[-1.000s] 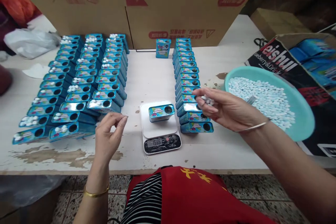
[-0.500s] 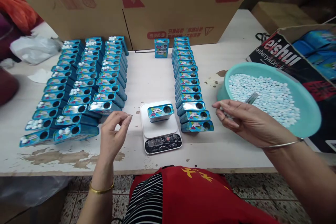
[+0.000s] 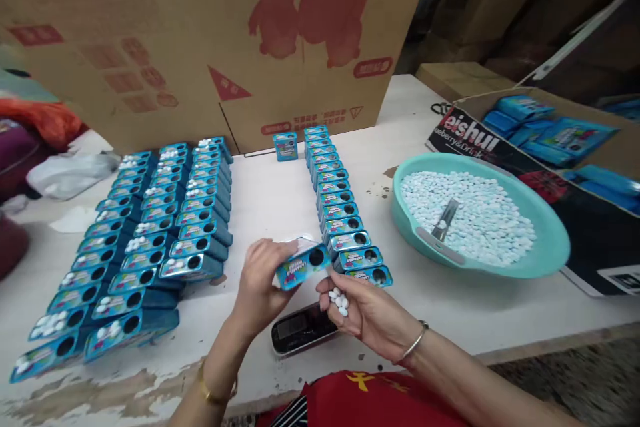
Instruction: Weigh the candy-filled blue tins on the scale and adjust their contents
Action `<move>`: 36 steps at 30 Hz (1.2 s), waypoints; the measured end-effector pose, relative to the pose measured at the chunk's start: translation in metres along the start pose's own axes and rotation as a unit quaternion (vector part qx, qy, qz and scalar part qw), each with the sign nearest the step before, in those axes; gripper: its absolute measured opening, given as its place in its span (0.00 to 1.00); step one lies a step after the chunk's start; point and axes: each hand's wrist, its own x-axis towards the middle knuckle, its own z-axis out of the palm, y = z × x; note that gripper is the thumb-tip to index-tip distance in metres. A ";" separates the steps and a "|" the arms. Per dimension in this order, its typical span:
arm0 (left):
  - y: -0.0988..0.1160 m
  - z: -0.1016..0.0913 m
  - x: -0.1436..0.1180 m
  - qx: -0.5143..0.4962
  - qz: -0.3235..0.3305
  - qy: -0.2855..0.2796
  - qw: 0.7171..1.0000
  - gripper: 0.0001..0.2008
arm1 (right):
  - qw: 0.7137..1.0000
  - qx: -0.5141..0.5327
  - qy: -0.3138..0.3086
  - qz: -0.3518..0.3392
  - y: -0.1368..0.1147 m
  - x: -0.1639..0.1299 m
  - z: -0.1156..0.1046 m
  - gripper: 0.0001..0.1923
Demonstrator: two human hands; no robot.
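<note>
My left hand [image 3: 264, 280] is closed around a blue candy tin [image 3: 303, 267] and holds it above the scale, its dark round opening facing up. Close against the tin's right side, my right hand [image 3: 370, 310] is cupped with curled fingers around several white candies [image 3: 339, 301]. Beneath both hands lies the kitchen scale [image 3: 303, 330], its platform mostly hidden and its display dark. A row of blue tins [image 3: 340, 210] runs just beyond my right hand. To the left, several rows of similar tins [image 3: 195, 230] stand with white candies on their tops.
A turquoise basin [image 3: 415, 230] full of pale candies, with a metal scoop [image 3: 445, 220] lying in it, stands at the right. Behind it is an open carton [image 3: 465, 133] of blue packs. A large cardboard box [image 3: 200, 27] blocks the back. One tin [image 3: 285, 147] stands before it.
My left hand has taken the tin off the scale and lifted it. My right hand has come left from beside the basin to the tin. The view has shifted.
</note>
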 end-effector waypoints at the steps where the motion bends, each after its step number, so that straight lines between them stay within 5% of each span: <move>1: 0.006 -0.008 0.006 0.037 0.048 -0.005 0.998 0.16 | 0.999 0.038 0.015 -0.009 -0.001 0.003 0.002 0.15; 4: 0.013 -0.022 0.015 0.130 0.112 -0.023 0.985 0.18 | 0.992 0.121 0.043 -0.017 -0.007 0.011 0.010 0.13; 10: 0.005 -0.018 0.011 0.186 0.098 -0.049 0.977 0.17 | 0.991 0.131 0.036 -0.008 -0.014 0.014 0.021 0.14; 16: 0.025 -0.039 0.016 0.206 0.151 0.001 0.967 0.16 | 0.989 0.142 -0.001 -0.028 -0.017 0.000 0.029 0.10; 23: 0.010 -0.026 0.011 0.190 0.116 -0.022 0.975 0.17 | 0.991 0.134 0.013 0.007 -0.021 0.001 0.026 0.11; 30: 0.030 -0.044 0.018 0.219 0.177 0.014 0.959 0.12 | 0.991 0.131 -0.024 -0.014 -0.021 -0.005 0.031 0.12; 36: 0.010 -0.031 0.013 0.195 0.132 -0.026 0.972 0.17 | 0.990 0.141 -0.006 0.012 -0.020 0.004 0.026 0.11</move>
